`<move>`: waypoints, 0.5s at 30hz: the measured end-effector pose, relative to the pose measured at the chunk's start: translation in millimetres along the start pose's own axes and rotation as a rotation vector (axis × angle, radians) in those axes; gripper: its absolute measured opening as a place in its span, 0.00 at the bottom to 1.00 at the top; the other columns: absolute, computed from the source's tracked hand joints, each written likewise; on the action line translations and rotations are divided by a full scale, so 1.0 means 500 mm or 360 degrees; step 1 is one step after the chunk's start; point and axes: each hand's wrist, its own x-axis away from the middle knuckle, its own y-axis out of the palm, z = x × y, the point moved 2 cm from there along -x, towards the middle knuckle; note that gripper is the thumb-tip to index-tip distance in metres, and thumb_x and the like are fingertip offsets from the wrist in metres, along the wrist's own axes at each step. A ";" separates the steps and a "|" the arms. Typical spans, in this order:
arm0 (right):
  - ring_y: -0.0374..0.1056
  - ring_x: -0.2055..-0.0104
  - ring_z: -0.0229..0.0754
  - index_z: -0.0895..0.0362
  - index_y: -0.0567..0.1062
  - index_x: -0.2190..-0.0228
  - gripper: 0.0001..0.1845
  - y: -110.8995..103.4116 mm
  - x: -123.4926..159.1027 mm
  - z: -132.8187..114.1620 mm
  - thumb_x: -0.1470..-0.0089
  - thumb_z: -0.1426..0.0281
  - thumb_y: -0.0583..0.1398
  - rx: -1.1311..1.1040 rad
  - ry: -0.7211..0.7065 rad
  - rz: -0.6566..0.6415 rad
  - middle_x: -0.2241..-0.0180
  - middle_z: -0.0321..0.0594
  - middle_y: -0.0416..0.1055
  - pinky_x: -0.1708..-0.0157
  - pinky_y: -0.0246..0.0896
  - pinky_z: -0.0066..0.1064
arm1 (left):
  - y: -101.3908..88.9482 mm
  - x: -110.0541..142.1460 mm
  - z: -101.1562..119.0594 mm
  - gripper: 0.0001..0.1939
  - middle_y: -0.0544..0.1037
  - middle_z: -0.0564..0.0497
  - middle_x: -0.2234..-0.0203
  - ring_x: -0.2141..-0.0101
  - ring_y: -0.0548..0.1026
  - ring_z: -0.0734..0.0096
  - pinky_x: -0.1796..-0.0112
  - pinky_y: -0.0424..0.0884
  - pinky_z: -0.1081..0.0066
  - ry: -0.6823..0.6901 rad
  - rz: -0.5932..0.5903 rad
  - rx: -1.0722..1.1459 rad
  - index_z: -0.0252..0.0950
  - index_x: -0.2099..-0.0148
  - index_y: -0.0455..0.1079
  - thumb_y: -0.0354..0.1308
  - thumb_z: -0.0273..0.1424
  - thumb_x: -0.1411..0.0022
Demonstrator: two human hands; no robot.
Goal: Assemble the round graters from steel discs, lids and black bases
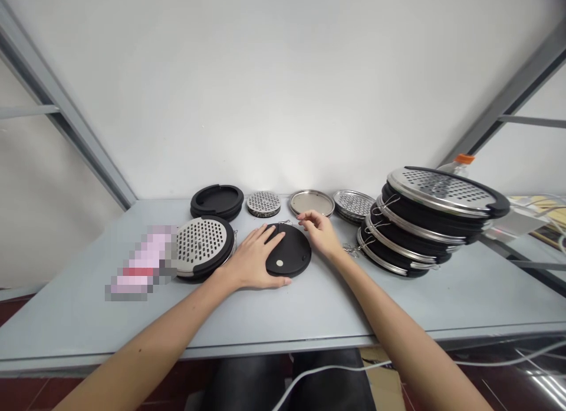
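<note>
A round black lid-like disc (292, 250) lies flat on the table in front of me, with a pale dot near its front edge. My left hand (251, 262) rests on the disc's left side, its fingers stretched out and apart. At the disc's back right edge is my right hand (323, 234), fingers loosely bent and slightly apart, with nothing visible in them. A thin wire clip (284, 222) shows at the far edge of the disc, close to both hands' fingertips. Left of my left hand, a grater disc (201, 246) with a perforated metal face sits in a black rim.
Along the wall stand black rings (216, 201), small grater plates (264, 203), a plain metal ring-edged plate (312, 203) and perforated plates (354, 204). A leaning stack of clipped black containers (415, 222) rises at right, before an orange-capped bottle (462, 163). Loose wire clips (352, 251) lie beside it.
</note>
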 end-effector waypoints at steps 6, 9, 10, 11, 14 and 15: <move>0.68 0.62 0.44 0.56 0.70 0.73 0.07 0.001 0.000 0.000 0.54 0.68 0.53 -0.0054 0.0012 -0.0022 0.64 0.41 0.73 0.62 0.63 0.34 | 0.001 -0.005 0.001 0.49 0.55 0.41 0.37 0.37 0.52 0.45 0.41 0.53 0.50 -0.0070 0.0089 0.0002 0.37 0.34 0.53 0.61 0.55 0.53; 0.68 0.62 0.44 0.56 0.70 0.74 0.07 0.002 0.001 -0.002 0.54 0.68 0.53 -0.0063 0.0019 -0.0062 0.65 0.41 0.73 0.62 0.62 0.34 | 0.000 -0.006 0.001 0.49 0.56 0.41 0.37 0.37 0.52 0.46 0.41 0.54 0.50 -0.0090 0.0089 0.0002 0.37 0.35 0.53 0.61 0.55 0.53; 0.68 0.62 0.44 0.56 0.70 0.74 0.07 0.002 0.001 -0.003 0.53 0.68 0.53 -0.0063 0.0022 -0.0074 0.65 0.41 0.73 0.62 0.62 0.34 | 0.000 -0.006 0.001 0.49 0.56 0.41 0.37 0.37 0.52 0.47 0.41 0.54 0.51 -0.0098 0.0088 0.0007 0.36 0.35 0.53 0.61 0.55 0.53; 0.68 0.62 0.44 0.56 0.70 0.75 0.08 0.002 0.001 -0.003 0.53 0.68 0.52 -0.0060 0.0022 -0.0083 0.65 0.40 0.73 0.61 0.62 0.34 | -0.001 -0.006 0.001 0.49 0.56 0.41 0.37 0.37 0.53 0.47 0.41 0.54 0.51 -0.0105 0.0086 0.0017 0.36 0.35 0.54 0.61 0.55 0.53; 0.68 0.61 0.44 0.56 0.71 0.76 0.09 0.001 0.001 -0.003 0.52 0.68 0.52 -0.0059 0.0014 -0.0106 0.66 0.40 0.74 0.61 0.62 0.34 | -0.002 -0.007 0.000 0.49 0.57 0.40 0.37 0.38 0.53 0.47 0.41 0.55 0.51 -0.0119 0.0098 0.0072 0.34 0.35 0.55 0.62 0.55 0.54; 0.68 0.61 0.45 0.56 0.72 0.75 0.11 0.000 0.001 -0.004 0.51 0.67 0.51 -0.0064 0.0009 -0.0114 0.66 0.40 0.74 0.60 0.62 0.35 | -0.003 -0.007 0.000 0.49 0.58 0.40 0.38 0.38 0.54 0.47 0.41 0.55 0.52 -0.0124 0.0106 0.0095 0.34 0.36 0.56 0.62 0.54 0.53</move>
